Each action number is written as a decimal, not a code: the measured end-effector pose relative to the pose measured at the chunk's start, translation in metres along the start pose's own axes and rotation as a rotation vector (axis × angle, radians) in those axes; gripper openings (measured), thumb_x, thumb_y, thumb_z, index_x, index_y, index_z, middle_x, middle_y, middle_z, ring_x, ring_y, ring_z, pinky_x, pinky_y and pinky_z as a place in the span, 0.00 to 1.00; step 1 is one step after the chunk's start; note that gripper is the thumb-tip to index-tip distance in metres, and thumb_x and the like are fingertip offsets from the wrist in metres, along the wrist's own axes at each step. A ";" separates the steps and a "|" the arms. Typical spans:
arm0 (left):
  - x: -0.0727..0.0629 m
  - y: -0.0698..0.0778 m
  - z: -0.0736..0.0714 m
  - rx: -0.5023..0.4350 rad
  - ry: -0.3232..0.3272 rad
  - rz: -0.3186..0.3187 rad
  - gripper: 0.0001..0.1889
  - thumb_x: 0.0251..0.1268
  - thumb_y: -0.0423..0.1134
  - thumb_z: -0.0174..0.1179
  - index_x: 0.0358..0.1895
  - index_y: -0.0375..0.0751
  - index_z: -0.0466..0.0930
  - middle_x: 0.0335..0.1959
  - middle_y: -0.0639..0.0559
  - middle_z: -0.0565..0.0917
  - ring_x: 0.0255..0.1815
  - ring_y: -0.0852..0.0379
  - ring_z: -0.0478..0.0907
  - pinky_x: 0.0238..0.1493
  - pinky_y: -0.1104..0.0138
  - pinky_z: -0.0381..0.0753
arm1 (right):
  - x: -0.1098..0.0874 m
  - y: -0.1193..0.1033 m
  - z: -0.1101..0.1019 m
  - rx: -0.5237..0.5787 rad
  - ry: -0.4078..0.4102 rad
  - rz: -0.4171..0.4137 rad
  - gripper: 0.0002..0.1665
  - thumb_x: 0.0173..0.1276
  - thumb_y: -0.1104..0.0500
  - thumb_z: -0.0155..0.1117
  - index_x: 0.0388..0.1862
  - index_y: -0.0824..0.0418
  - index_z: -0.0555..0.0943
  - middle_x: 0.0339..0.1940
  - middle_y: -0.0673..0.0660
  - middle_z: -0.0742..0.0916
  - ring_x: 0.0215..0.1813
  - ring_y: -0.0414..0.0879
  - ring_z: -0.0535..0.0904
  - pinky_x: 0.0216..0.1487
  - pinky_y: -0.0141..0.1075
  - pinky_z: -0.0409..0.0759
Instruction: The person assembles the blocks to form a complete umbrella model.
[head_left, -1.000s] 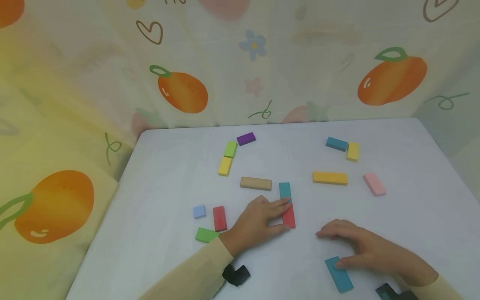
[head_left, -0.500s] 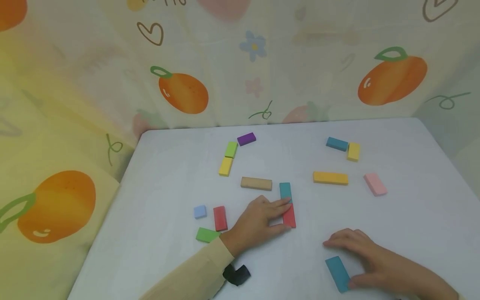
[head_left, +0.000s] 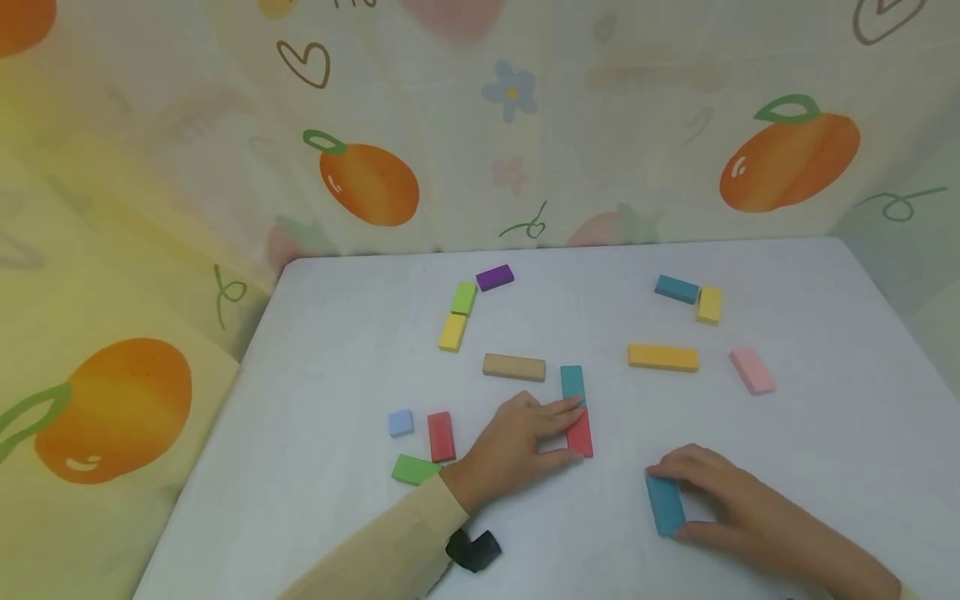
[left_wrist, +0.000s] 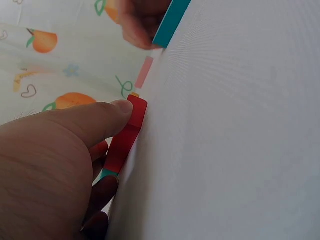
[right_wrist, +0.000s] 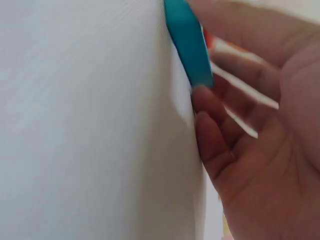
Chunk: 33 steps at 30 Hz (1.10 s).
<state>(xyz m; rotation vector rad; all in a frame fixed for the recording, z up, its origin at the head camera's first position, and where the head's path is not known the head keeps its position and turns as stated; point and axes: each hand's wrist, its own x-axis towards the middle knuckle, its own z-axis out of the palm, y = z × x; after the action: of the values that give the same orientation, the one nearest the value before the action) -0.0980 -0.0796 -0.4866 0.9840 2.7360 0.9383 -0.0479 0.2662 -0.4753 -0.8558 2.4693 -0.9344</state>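
Near the table's middle, my left hand (head_left: 510, 446) holds a red block (head_left: 579, 433) with the thumb at its near end and fingers at its far end. That block lies end to end with a teal block (head_left: 572, 383), partly covered by the fingertips. To the right, my right hand (head_left: 731, 508) grips a blue-teal block (head_left: 665, 506) between thumb and fingers. In the right wrist view the thumb is on one end of this blue-teal block (right_wrist: 190, 42) and fingertips are at the other. The left wrist view shows the thumb on the red block (left_wrist: 125, 142).
A tan block (head_left: 513, 367) lies just behind the teal one. Left of my left hand are a second red block (head_left: 441, 437), a green block (head_left: 415, 469) and a small light-blue block (head_left: 401, 423). Yellow (head_left: 663, 357) and pink (head_left: 752, 371) blocks lie at the right.
My right hand has taken hold of the blue-teal block by its ends and moved it forward and slightly left. My left hand stays on the red block.
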 end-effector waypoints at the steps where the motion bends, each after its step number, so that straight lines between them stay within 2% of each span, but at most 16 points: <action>1: 0.000 0.000 0.000 0.000 -0.001 -0.002 0.34 0.74 0.56 0.73 0.79 0.54 0.76 0.76 0.65 0.75 0.41 0.66 0.68 0.36 0.74 0.68 | 0.003 -0.001 -0.001 -0.010 0.023 0.005 0.36 0.74 0.34 0.72 0.75 0.46 0.80 0.65 0.42 0.81 0.60 0.39 0.77 0.60 0.32 0.81; 9: -0.001 0.001 -0.001 -0.020 -0.007 -0.021 0.35 0.73 0.57 0.73 0.79 0.54 0.76 0.76 0.66 0.75 0.42 0.66 0.69 0.35 0.74 0.70 | 0.032 -0.012 -0.002 -0.103 0.156 0.018 0.37 0.69 0.51 0.83 0.74 0.54 0.82 0.62 0.43 0.80 0.58 0.40 0.79 0.62 0.39 0.83; 16: -0.002 0.001 -0.002 -0.003 -0.004 -0.007 0.35 0.73 0.57 0.73 0.79 0.53 0.76 0.76 0.66 0.75 0.42 0.66 0.69 0.36 0.75 0.69 | 0.063 -0.020 -0.002 -0.083 0.242 -0.027 0.36 0.70 0.59 0.82 0.75 0.59 0.80 0.63 0.50 0.81 0.59 0.43 0.80 0.62 0.44 0.84; 21: -0.001 0.001 -0.002 0.029 -0.002 0.010 0.35 0.73 0.58 0.73 0.79 0.54 0.76 0.76 0.66 0.76 0.43 0.66 0.70 0.37 0.75 0.69 | 0.086 -0.022 -0.004 -0.053 0.247 0.026 0.35 0.70 0.62 0.82 0.73 0.62 0.80 0.62 0.53 0.82 0.55 0.45 0.81 0.59 0.44 0.85; 28: -0.002 0.003 -0.003 0.035 -0.011 0.011 0.34 0.74 0.57 0.72 0.79 0.53 0.76 0.76 0.65 0.76 0.43 0.66 0.70 0.39 0.74 0.69 | 0.107 -0.018 -0.012 0.001 0.253 0.083 0.34 0.73 0.60 0.79 0.75 0.63 0.79 0.62 0.57 0.81 0.52 0.47 0.79 0.55 0.41 0.85; 33: -0.002 0.004 -0.004 0.036 -0.005 0.004 0.35 0.73 0.57 0.73 0.79 0.53 0.76 0.75 0.64 0.77 0.43 0.65 0.70 0.39 0.75 0.69 | 0.120 -0.015 -0.016 0.037 0.269 0.077 0.34 0.75 0.62 0.76 0.76 0.65 0.77 0.64 0.59 0.81 0.54 0.50 0.81 0.59 0.47 0.84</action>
<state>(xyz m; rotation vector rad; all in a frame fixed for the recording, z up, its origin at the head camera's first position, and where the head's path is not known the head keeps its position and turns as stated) -0.0949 -0.0802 -0.4815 0.9964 2.7569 0.8885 -0.1402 0.1861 -0.4673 -0.6540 2.6779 -1.1289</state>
